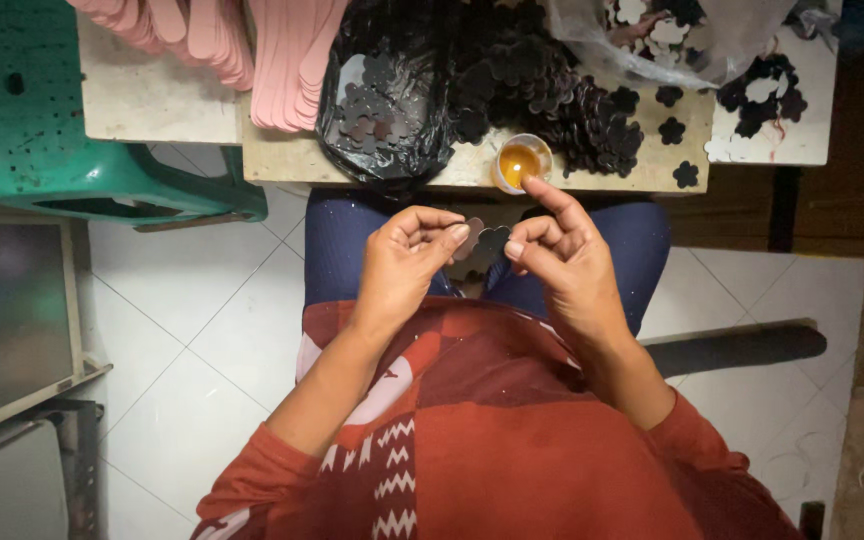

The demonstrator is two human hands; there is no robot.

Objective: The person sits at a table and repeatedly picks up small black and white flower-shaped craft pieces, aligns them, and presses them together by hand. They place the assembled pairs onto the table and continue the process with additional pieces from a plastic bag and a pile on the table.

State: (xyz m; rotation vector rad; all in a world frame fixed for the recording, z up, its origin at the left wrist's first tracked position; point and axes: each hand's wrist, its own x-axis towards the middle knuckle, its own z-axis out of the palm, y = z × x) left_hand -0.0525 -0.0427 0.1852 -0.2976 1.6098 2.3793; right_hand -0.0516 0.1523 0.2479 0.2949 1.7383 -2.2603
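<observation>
My left hand [404,262] and my right hand [564,255] meet over my lap, pinching small dark flower-shaped cutouts [482,240] between thumbs and fingers. My right index finger points up toward a small clear cup of amber liquid [521,162] at the near edge of the low wooden table [282,158]. A large heap of the same dark flower cutouts [532,80] covers the table, partly on a black plastic bag [372,90].
Stacks of pink flat strips [252,50] lie at the table's left. A clear plastic bag with white and dark cutouts [672,35] sits at the right. A green plastic stool [62,120] stands to the left on white floor tiles.
</observation>
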